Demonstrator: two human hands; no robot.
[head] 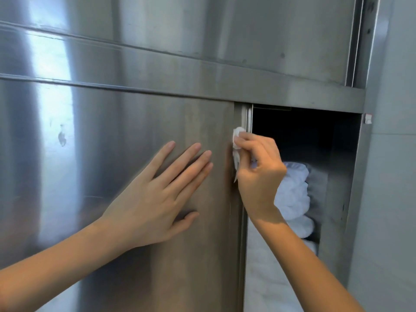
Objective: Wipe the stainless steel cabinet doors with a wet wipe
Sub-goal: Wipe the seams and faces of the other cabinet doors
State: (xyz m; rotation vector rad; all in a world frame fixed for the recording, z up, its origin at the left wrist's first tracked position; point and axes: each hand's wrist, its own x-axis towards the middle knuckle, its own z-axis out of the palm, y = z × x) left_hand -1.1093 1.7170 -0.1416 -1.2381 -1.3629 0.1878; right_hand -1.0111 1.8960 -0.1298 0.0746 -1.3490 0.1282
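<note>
A stainless steel sliding cabinet door [94, 154] fills the left and middle of the view. My left hand [157, 199] lies flat on it with fingers straight and spread. My right hand [258, 174] pinches a crumpled white wet wipe [236, 137] and holds it against the door's right edge, by the vertical lip. The lower part of the wipe is hidden behind my fingers.
To the right of the door the cabinet stands open, dark inside, with white and pale blue folded cloths [292, 194] stacked in it. An upper steel door [202, 30] sits above a horizontal rail [157, 73]. A grey wall [391, 176] borders the cabinet on the right.
</note>
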